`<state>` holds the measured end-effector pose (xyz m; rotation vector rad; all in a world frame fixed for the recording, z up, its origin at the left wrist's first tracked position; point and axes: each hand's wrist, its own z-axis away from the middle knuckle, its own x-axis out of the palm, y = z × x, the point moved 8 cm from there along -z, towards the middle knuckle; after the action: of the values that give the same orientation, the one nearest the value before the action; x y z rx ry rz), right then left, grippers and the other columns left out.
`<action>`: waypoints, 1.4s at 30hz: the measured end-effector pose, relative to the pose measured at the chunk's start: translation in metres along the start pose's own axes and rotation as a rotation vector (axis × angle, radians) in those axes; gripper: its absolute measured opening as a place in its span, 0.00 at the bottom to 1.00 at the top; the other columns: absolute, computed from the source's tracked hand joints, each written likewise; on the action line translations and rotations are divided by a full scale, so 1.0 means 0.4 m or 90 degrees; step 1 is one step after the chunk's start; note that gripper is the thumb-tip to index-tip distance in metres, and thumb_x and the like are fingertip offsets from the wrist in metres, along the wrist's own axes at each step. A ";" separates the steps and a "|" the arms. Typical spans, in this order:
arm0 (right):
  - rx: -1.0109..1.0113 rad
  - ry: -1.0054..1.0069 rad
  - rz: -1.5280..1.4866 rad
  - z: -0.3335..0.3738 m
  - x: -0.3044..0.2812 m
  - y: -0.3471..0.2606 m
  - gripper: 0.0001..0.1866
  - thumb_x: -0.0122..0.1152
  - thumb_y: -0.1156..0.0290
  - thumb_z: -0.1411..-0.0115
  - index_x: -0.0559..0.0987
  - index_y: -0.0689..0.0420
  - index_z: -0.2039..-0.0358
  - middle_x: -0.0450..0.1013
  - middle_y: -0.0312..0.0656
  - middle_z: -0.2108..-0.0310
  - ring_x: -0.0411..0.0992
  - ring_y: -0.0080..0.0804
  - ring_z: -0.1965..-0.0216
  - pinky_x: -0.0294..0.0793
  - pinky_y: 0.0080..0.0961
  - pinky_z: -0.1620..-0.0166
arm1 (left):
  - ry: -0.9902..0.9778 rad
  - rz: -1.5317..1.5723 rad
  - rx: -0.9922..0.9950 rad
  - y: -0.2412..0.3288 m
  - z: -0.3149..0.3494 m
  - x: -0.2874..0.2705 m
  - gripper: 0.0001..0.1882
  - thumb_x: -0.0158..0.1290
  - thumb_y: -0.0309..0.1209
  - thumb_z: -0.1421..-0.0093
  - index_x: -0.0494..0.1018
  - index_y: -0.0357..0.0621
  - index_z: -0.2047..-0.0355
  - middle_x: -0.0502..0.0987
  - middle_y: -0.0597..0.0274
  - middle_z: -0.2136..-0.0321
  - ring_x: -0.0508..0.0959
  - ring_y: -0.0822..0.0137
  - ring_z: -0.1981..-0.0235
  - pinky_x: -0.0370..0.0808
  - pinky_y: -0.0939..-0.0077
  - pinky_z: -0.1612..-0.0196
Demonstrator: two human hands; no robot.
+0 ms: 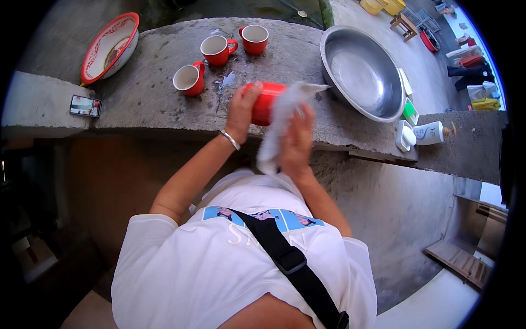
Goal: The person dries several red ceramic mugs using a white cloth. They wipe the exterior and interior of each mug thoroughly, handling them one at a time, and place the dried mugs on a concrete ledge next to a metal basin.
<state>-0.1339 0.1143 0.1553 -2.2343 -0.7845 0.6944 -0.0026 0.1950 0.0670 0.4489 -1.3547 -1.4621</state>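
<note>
My left hand (241, 109) is wrapped round a red mug (266, 101), tipped on its side above the front edge of the concrete ledge. Against the mug's right end my right hand (297, 140) presses a white cloth (280, 123), smeared by motion. The cloth hides the mug's mouth, and its tail hangs down toward my shirt. Farther back on the ledge stand three more red mugs with pale insides: one at the left (188, 79), one in the middle (217, 50) and one at the back (254, 39).
A large metal basin (361, 74) stands on the ledge to the right. Beyond it lie a white pump bottle (430, 133), a soap dish (405, 136) and a green scrubber (409, 109). At the left are a red-rimmed enamel basin (112, 48) and a phone (85, 106).
</note>
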 end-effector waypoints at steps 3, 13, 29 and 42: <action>-0.098 -0.025 0.262 -0.042 0.054 -0.032 0.15 0.54 0.71 0.42 0.75 0.54 0.54 0.65 0.47 0.47 0.57 0.54 0.43 0.59 0.42 0.43 | -0.153 0.356 0.012 -0.033 0.010 0.068 0.12 0.43 0.32 0.36 0.68 0.42 0.56 0.74 0.61 0.60 0.75 0.70 0.62 0.74 0.76 0.57; 0.534 -0.211 -0.277 -0.156 0.036 0.258 0.15 0.48 0.65 0.38 0.75 0.65 0.72 0.69 0.33 0.78 0.65 0.19 0.74 0.66 0.22 0.69 | -0.003 -0.340 0.387 0.130 0.047 0.117 0.20 0.56 0.38 0.46 0.67 0.39 0.59 0.75 0.52 0.68 0.76 0.62 0.67 0.72 0.69 0.62; 0.553 -0.287 -0.325 -0.158 0.045 0.278 0.15 0.47 0.63 0.38 0.76 0.60 0.61 0.73 0.40 0.65 0.70 0.21 0.65 0.69 0.18 0.61 | -0.051 -0.363 0.400 0.157 0.013 0.135 0.23 0.59 0.39 0.52 0.68 0.38 0.59 0.73 0.53 0.69 0.76 0.62 0.68 0.73 0.70 0.63; -0.167 -0.066 0.195 -0.133 0.054 -0.002 0.17 0.51 0.71 0.42 0.73 0.64 0.54 0.67 0.53 0.52 0.65 0.51 0.48 0.62 0.38 0.45 | -0.065 0.074 0.146 0.062 -0.034 0.037 0.10 0.50 0.29 0.40 0.69 0.38 0.59 0.75 0.65 0.65 0.75 0.75 0.65 0.73 0.79 0.59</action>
<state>-0.0847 0.1080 0.1846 -2.6087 -0.6160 0.9019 0.0133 0.1805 0.0904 0.4389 -1.6117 -1.2550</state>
